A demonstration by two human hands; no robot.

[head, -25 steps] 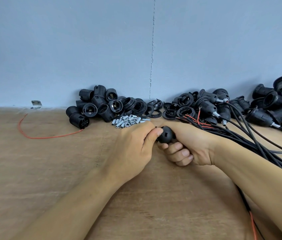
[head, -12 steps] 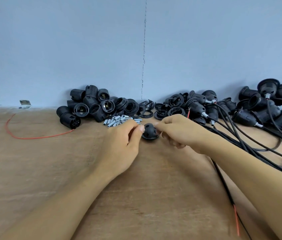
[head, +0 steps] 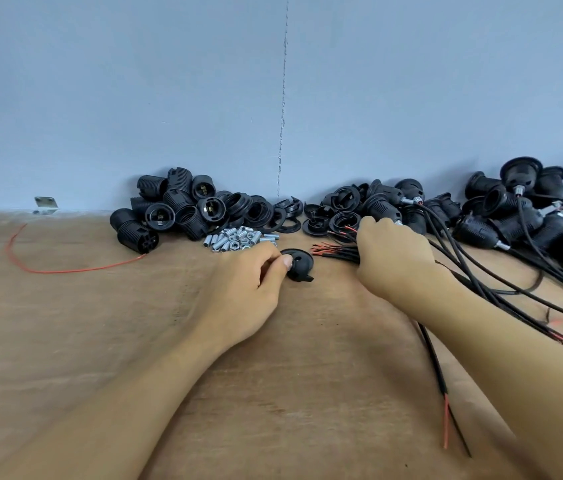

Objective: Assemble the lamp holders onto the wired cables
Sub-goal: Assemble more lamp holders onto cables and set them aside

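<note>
Nearest the person, a single loose cable [head: 446, 420] lies across the wooden table [head: 65, 341] with its red and black ends split apart, probably left there within easy reach. Further in, the left hand [head: 245, 285] rests on the board, thumb and forefinger curled onto a black lamp-holder cap [head: 299, 266]. They pinch it by the rim so that it stands tilted on the table, which seems meant to keep its opening turned towards the wires. Just to its right, the right hand [head: 392, 261] lies palm down on the bundle of cables [head: 333, 252], whose stripped red tips fan out towards the cap. Its fingers bend out of sight over the far side, so it cannot be told whether they grip a cable or only press on the bundle. The step looks like picking one cable to feed through the cap. Beyond the left hand sits a small heap of metal tubes and nuts [head: 238, 237]. Behind that, against the wall [head: 169, 81], are bare holder bodies [head: 169, 213] and rings [head: 283, 216]. The finished holders [head: 515, 206] are piled to the right, their cables trailing back, so parts seem sorted from done work. A stray red wire [head: 65, 270] lies well apart on the left.
</note>
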